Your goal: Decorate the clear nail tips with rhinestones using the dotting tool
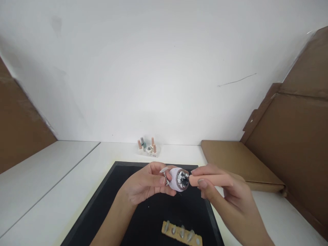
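My left hand (150, 181) is closed around a white cylindrical object (174, 179) whose near end shows crumpled silver foil (182, 179). A small pale piece on a metal stem (164, 172) is also between its fingers. From the right, my right hand (220, 186) grips a long peach handle (210, 180), its tip close to the foil end; whether it touches cannot be made out. Below them, a tan strip (176, 235) bearing several silvery oval pieces lies on the black mat (151, 218).
A clear holder (148, 153) with several peach and grey capped bottles stands at the back of the white table (107, 153). A flat cardboard box (238, 160) lies at the right, beside tall cardboard panels. A white wall is behind.
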{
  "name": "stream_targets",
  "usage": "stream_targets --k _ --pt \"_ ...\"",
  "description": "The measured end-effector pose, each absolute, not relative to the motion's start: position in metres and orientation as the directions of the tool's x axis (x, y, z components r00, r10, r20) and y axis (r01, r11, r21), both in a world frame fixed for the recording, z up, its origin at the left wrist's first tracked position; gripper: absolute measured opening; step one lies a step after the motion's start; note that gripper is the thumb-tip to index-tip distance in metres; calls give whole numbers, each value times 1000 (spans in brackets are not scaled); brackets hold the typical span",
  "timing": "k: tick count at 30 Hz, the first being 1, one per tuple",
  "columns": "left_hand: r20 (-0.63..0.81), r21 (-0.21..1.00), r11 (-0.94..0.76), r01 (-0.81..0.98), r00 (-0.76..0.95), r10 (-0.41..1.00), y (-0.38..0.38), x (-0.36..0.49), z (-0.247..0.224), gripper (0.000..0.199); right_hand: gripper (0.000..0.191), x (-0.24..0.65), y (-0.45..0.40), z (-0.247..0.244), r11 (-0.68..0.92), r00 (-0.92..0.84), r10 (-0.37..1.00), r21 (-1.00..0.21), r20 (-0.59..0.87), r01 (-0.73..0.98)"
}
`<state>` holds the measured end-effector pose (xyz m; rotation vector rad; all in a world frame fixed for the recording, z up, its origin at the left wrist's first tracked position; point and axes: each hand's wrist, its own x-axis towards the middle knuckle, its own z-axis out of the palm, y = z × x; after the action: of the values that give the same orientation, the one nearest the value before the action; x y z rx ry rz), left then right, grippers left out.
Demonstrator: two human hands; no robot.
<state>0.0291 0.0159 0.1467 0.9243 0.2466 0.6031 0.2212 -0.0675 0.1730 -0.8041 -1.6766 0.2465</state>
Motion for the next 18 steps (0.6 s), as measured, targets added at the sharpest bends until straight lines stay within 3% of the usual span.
stream_targets --k 5,11,18 --pt "41 809 455 -372 808 588 15 28 147 16 18 220 -65 175 704 0 669 -633 744 324" --pt "68 811 445 -380 817 573 16 27 146 14 18 224 -64 166 632 60 764 -764 642 128" --pt "52 819 439 -370 809 585 14 28 149 15 20 232 -61 163 644 84 764 -763 639 -50"
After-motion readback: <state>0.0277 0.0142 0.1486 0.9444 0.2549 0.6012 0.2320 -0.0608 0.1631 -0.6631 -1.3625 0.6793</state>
